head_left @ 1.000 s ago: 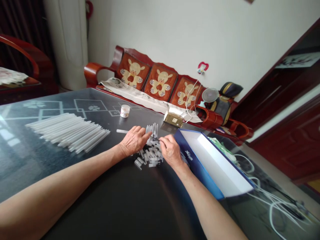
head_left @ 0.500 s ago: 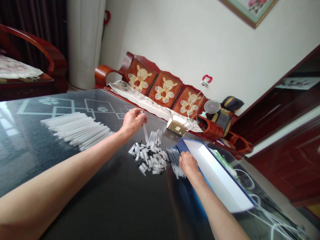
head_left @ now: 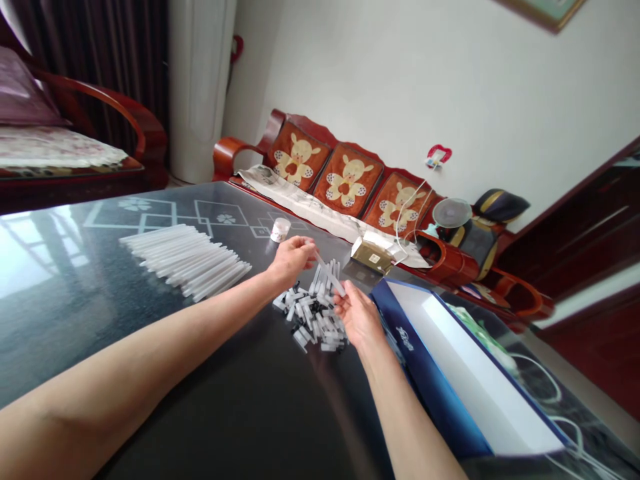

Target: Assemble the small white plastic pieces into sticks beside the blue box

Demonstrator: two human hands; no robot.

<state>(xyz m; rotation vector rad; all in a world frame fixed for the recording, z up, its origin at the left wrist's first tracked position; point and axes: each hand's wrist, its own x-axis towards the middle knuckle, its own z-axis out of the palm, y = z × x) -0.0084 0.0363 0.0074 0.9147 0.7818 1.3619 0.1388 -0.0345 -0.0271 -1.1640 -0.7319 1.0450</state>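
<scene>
Between my hands slants a translucent white pen barrel [head_left: 330,275]. My left hand [head_left: 293,259] pinches its upper end, and the fingers of my right hand [head_left: 357,313] close on its lower end. Whether a thin refill is also in the right fingers cannot be made out. Just below the barrel lies a loose pile of clear and black pen caps [head_left: 310,315], with several finished-looking short pieces lined up behind it. Left of my left forearm, many long white pen barrels [head_left: 185,260] lie side by side. The dark thin refills are mostly hidden by my right hand and wrist.
A long blue box with a white inside [head_left: 440,380] stands right of my right arm. Behind the pile are a small white cup-like roll [head_left: 281,230] and a gold carton [head_left: 371,255]. White cables [head_left: 575,440] lie at the right. A wooden sofa [head_left: 345,173] stands beyond the dark table.
My right hand has left the thin refills and come up to the barrel in my left hand. The barrel has tilted from near upright to a slant. The view has swung left.
</scene>
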